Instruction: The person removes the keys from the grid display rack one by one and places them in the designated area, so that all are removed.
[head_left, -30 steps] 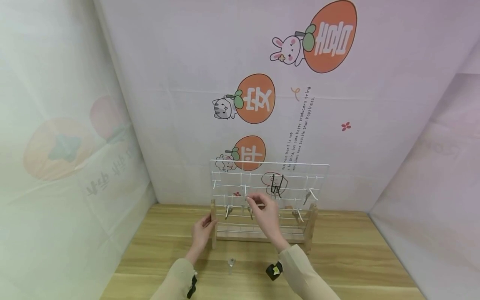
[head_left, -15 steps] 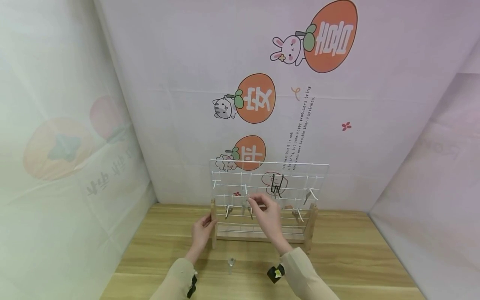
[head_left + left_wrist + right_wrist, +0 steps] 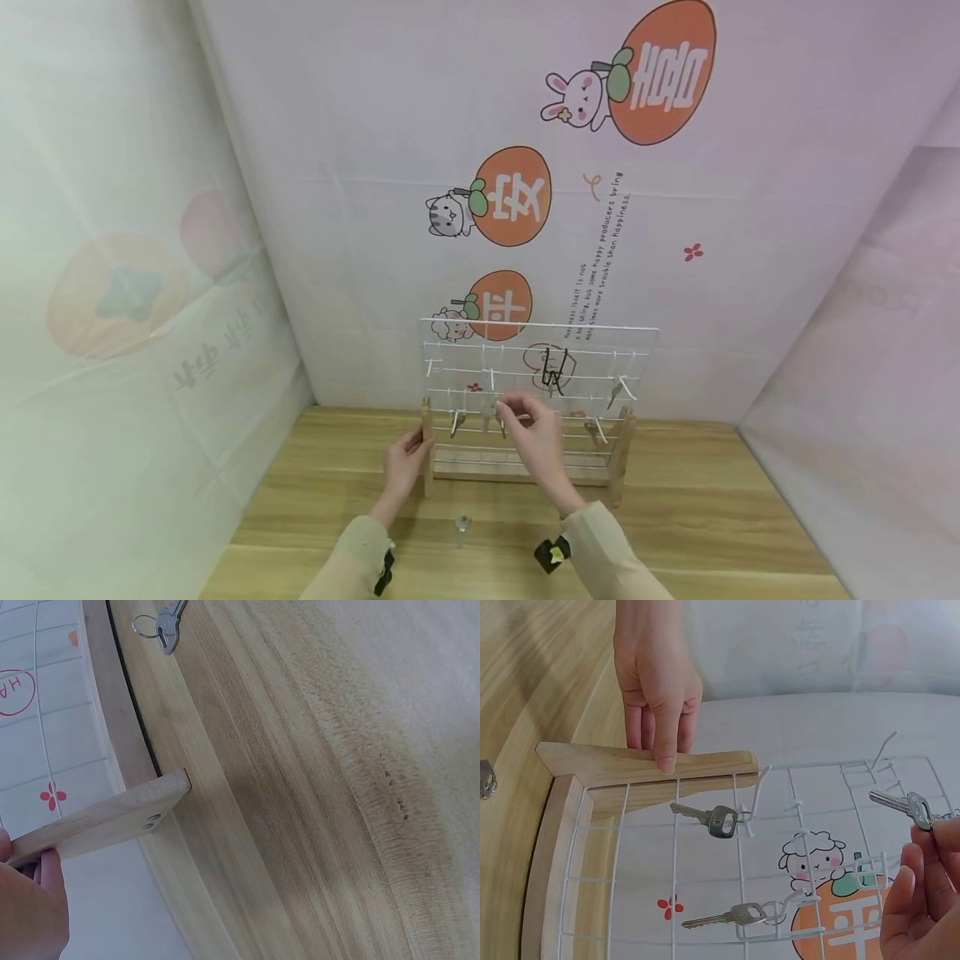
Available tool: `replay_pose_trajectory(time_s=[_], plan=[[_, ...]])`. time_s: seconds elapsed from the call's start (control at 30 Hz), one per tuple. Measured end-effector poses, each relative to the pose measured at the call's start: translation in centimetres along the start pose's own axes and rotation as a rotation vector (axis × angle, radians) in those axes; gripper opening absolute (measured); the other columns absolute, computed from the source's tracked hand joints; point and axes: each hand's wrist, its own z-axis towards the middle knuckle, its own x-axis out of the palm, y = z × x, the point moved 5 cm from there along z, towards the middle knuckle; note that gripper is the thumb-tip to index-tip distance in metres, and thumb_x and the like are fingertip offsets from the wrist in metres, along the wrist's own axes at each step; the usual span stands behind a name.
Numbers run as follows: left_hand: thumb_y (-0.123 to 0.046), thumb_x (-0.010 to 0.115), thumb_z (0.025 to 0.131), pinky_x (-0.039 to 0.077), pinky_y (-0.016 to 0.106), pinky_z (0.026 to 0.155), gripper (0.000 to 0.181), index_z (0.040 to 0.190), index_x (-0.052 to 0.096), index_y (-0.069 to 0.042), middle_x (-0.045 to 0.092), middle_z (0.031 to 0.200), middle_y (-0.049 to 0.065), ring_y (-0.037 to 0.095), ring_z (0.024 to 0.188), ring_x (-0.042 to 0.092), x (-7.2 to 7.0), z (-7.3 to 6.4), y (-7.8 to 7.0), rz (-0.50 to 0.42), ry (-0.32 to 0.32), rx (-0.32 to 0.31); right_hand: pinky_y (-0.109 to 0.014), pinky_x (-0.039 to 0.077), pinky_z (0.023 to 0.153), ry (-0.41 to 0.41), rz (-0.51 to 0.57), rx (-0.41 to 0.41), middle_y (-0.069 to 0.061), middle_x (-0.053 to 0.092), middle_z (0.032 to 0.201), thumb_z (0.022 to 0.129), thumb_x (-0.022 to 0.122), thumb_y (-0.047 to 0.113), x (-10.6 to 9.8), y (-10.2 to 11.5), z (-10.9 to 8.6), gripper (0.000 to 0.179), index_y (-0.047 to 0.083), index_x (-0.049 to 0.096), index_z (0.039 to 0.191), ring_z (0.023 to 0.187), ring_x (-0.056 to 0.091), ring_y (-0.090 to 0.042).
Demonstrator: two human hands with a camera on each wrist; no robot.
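My left hand (image 3: 403,465) grips the wooden side post (image 3: 112,817) of a white wire grid rack (image 3: 540,327), thumb on one face and fingers on the other. In front of the grid, my right hand (image 3: 534,429) pinches a silver key (image 3: 901,802) between thumb and fingers; its ring shows partly beside the fingertips in the right wrist view. Just above that hand is a white hook (image 3: 492,380). Two other keys hang by rings from hooks nearby, an upper key (image 3: 716,822) and a lower key (image 3: 742,915).
One loose key (image 3: 462,525) with a ring lies on the wooden table (image 3: 337,500) before the rack. A black hook (image 3: 553,371) and another key (image 3: 615,392) hang on the grid's right half. Behind stands a printed white cloth (image 3: 360,250).
My right hand has lowered slightly in front of the grid, still pinching the key. My left hand stays on the post.
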Motion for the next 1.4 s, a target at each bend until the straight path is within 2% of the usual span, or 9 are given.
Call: replay_pose_trajectory(time_s=[0.1, 0.3, 0.5, 0.8, 1.03, 1.23, 1.4], plan=[[-0.003, 0.066, 0.093, 0.059, 0.037, 0.097, 0.039, 0.128, 0.057, 0.013, 0.06, 0.129, 0.034, 0.045, 0.119, 0.062, -0.1, 0.0, 0.1, -0.015, -0.002, -0.005, -0.014, 0.056, 0.068, -0.009, -0.008, 0.032, -0.016, 0.074, 0.093, 0.093, 0.068, 0.008, 0.4, -1.8, 0.0, 0.009, 0.001, 0.072, 0.097, 0.077, 0.066, -0.017], [-0.003, 0.066, 0.093, 0.059, 0.037, 0.096, 0.039, 0.127, 0.057, 0.013, 0.061, 0.128, 0.034, 0.045, 0.119, 0.062, -0.1, -0.1, 0.1, -0.01, -0.002, -0.002, -0.013, 0.055, 0.067, 0.0, 0.001, 0.066, -0.008, 0.075, 0.092, 0.092, 0.071, 0.015, 0.8, -5.1, -0.4, 0.007, 0.01, 0.073, 0.095, 0.077, 0.064, -0.009], [-0.003, 0.067, 0.092, 0.059, 0.037, 0.096, 0.039, 0.127, 0.058, 0.013, 0.061, 0.128, 0.033, 0.045, 0.118, 0.063, -0.1, 0.0, 0.1, 0.0, -0.009, -0.004, -0.014, 0.057, 0.068, 0.033, -0.03, 0.092, -0.004, 0.076, 0.092, 0.09, 0.073, 0.021, 1.0, -6.8, -1.6, 0.009, 0.013, 0.074, 0.096, 0.08, 0.067, -0.011], [-0.002, 0.067, 0.092, 0.059, 0.036, 0.096, 0.039, 0.126, 0.058, 0.013, 0.061, 0.127, 0.033, 0.045, 0.118, 0.063, -0.1, 0.0, 0.0, -0.003, -0.012, 0.009, -0.014, 0.057, 0.065, 0.052, -0.037, 0.137, -0.006, 0.076, 0.089, 0.089, 0.074, 0.017, 1.5, -8.6, -3.4, 0.006, 0.013, 0.073, 0.092, 0.077, 0.066, -0.006], [-0.001, 0.068, 0.091, 0.06, 0.035, 0.094, 0.038, 0.125, 0.059, 0.013, 0.062, 0.126, 0.033, 0.045, 0.116, 0.064, 0.0, 0.2, -0.2, 0.005, -0.024, 0.018, -0.013, 0.058, 0.069, 0.083, -0.045, 0.153, -0.007, 0.076, 0.091, 0.089, 0.073, 0.013, 1.7, -9.8, -4.5, 0.004, 0.01, 0.073, 0.092, 0.081, 0.071, -0.018], [-0.001, 0.067, 0.091, 0.06, 0.037, 0.094, 0.038, 0.125, 0.058, 0.015, 0.062, 0.125, 0.035, 0.046, 0.116, 0.064, 0.0, 0.0, -0.4, 0.014, -0.022, 0.021, -0.014, 0.058, 0.071, 0.112, -0.071, 0.191, -0.007, 0.076, 0.092, 0.089, 0.073, 0.015, 2.1, -11.3, -5.6, 0.008, 0.009, 0.072, 0.094, 0.079, 0.066, -0.006], [-0.001, 0.068, 0.091, 0.061, 0.036, 0.093, 0.038, 0.124, 0.059, 0.015, 0.062, 0.124, 0.034, 0.047, 0.115, 0.064, 0.0, 0.2, 0.0, 0.013, -0.03, 0.033, -0.013, 0.057, 0.068, 0.134, -0.086, 0.212, -0.007, 0.075, 0.091, 0.09, 0.072, 0.017, 2.4, -12.6, -6.4, 0.01, 0.008, 0.072, 0.094, 0.075, 0.062, 0.0]])
